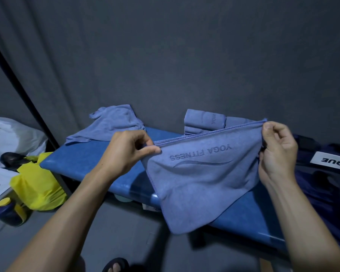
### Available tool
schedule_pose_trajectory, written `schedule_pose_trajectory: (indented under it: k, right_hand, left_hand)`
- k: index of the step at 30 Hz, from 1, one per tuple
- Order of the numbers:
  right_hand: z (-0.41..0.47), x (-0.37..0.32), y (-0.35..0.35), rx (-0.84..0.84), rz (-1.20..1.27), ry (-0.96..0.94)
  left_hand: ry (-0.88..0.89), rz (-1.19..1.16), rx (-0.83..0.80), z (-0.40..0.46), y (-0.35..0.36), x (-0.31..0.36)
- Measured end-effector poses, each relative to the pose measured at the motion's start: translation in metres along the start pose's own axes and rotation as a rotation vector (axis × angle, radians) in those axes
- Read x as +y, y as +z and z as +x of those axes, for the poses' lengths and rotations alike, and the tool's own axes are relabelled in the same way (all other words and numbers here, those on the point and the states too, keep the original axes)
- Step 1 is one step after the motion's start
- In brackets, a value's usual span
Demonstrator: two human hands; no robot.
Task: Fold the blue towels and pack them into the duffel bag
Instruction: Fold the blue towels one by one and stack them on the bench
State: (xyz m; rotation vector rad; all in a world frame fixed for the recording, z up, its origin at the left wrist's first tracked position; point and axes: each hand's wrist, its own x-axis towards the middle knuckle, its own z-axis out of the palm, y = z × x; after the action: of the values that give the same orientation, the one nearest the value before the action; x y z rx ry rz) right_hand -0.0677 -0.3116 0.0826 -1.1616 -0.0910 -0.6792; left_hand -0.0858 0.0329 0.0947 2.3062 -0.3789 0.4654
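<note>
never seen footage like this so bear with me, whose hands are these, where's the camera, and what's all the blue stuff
There is no machine here. A camera worn on a person's head looks forward and down, so you see their own arms. The left hand and right hand each pinch a top corner of a blue towel printed YOGA FITNESS, holding it up over a blue bench. On the bench, a crumpled towel lies at the back left, and folded towels are stacked behind the held one. At the right edge is a dark duffel bag, only partly in view.
</note>
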Motion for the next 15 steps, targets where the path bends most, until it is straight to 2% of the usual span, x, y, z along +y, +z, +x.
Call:
schedule_pose_trajectory:
  k: [6, 8, 12, 15]
  right_hand:
    - [0.000, -0.003, -0.003, 0.065, 0.000, 0.021]
    - [0.001, -0.003, -0.004, 0.069, -0.013, 0.029]
    - [0.003, -0.007, -0.005, 0.088, -0.045, 0.026]
    - [0.004, -0.012, -0.009, 0.093, -0.058, 0.024]
  left_hand:
    - [0.038, -0.015, -0.013, 0.001, -0.003, -0.008]
    - [0.018, -0.084, 0.015, 0.001, -0.002, -0.008]
    - [-0.063, -0.376, 0.060, 0.001, -0.002, 0.000]
    - [-0.039, -0.327, 0.082, 0.001, -0.003, 0.001]
